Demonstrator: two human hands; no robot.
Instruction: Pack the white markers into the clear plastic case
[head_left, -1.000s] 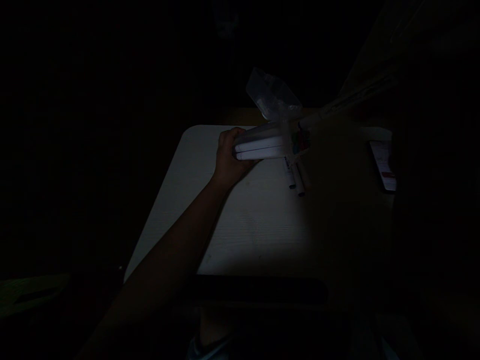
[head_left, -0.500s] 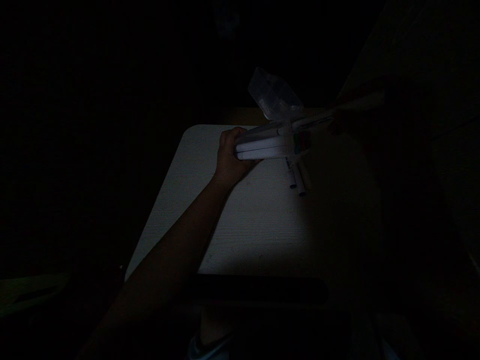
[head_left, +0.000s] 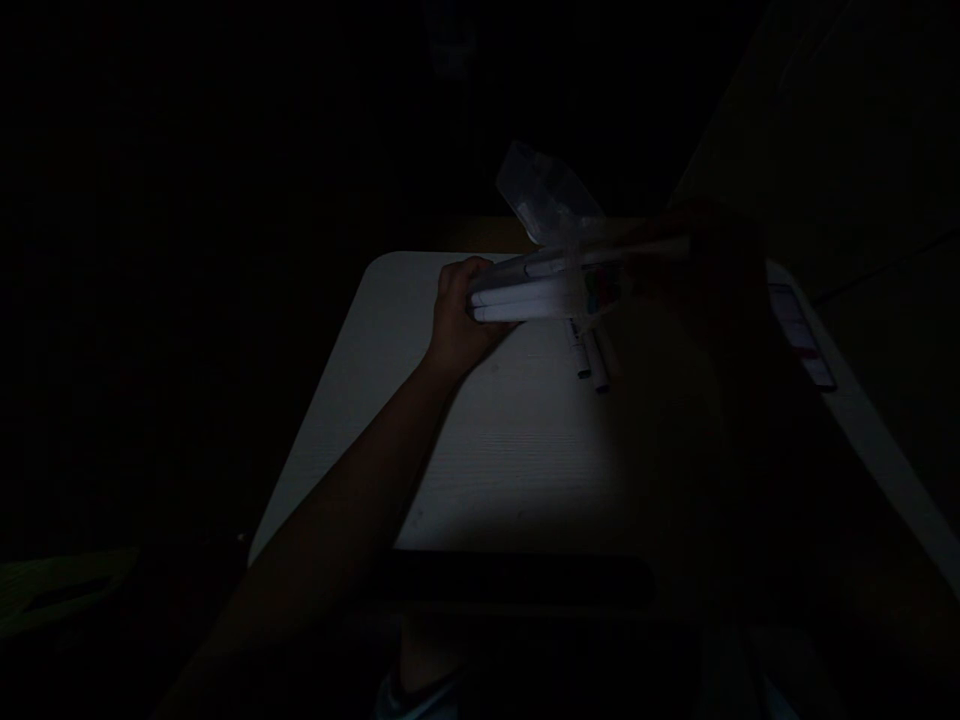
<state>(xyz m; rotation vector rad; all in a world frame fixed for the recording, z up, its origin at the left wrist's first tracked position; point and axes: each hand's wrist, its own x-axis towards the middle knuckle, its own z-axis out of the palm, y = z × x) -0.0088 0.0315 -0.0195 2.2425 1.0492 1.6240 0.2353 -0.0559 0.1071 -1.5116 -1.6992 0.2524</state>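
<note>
The scene is very dark. My left hand (head_left: 459, 305) is closed around the end of a clear plastic case (head_left: 574, 285) with white marker pens (head_left: 521, 298) lying inside, some with coloured ends. The case's transparent lid (head_left: 547, 190) stands raised behind it. My right hand (head_left: 701, 265), mostly in shadow, is at the case's right end with its fingers around a white marker pen (head_left: 664, 248) that points left into the case. Two loose marker pens (head_left: 590, 358) lie on the table just below the case.
The pale wood-grain table (head_left: 495, 450) has rounded corners. A phone (head_left: 801, 335) lies near its right edge. A dark cable (head_left: 885, 268) runs past the right side. Deep shadow covers the table's right part.
My right hand and its marker pen have moved left, nearer the case. The phone and the table's right edge have come into view. My left hand has stayed in place.
</note>
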